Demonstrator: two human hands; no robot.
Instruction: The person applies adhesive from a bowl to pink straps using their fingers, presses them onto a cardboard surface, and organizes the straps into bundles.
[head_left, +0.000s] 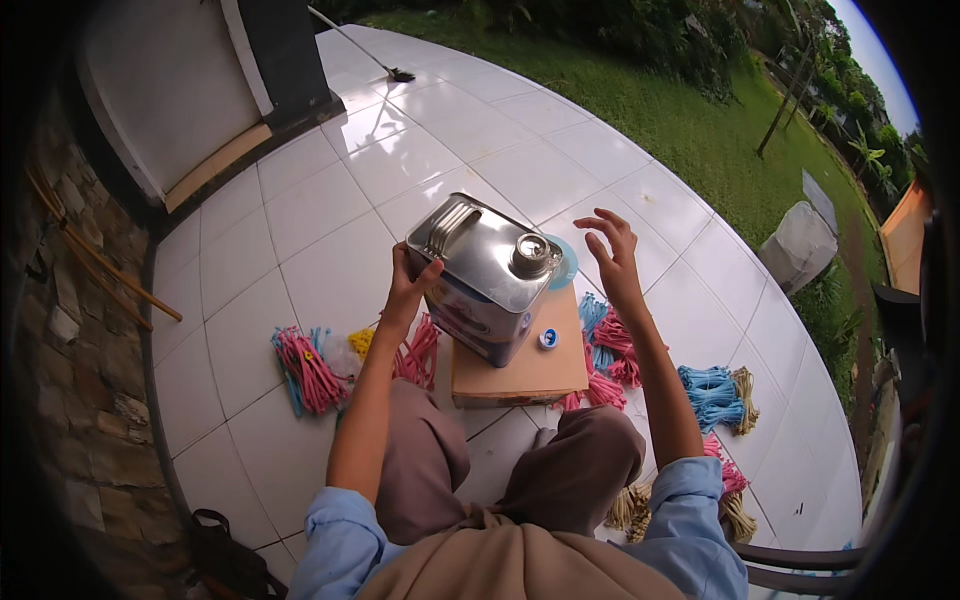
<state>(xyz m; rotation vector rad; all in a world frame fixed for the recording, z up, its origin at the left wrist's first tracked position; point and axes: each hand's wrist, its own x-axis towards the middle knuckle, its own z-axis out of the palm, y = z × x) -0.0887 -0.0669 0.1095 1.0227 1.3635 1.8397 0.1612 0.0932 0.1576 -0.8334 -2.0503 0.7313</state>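
A rectangular metal can [485, 262] with a silver top, a folded handle and a printed side is over a cardboard box [520, 378] in front of me. My left hand [408, 285] grips its left edge, thumb on the near side and the other fingers mostly hidden behind. The can's round spout [531, 250] has no cap on it. My right hand [612, 250] is raised to the right of the spout, fingers apart and curved, holding nothing. A small blue-and-white cap [548, 339] lies on the box beside the can. Behind the can a round teal thing [567, 266] is partly hidden.
Bundles of pink cords [310, 372] lie left of the box, near a yellow bundle [360, 342]. Blue bundles [712, 393] and beige ones [745, 400] lie to the right. A stone wall [95, 400] borders the left, grass [640, 130] the far right. A broom [398, 75] is farther off.
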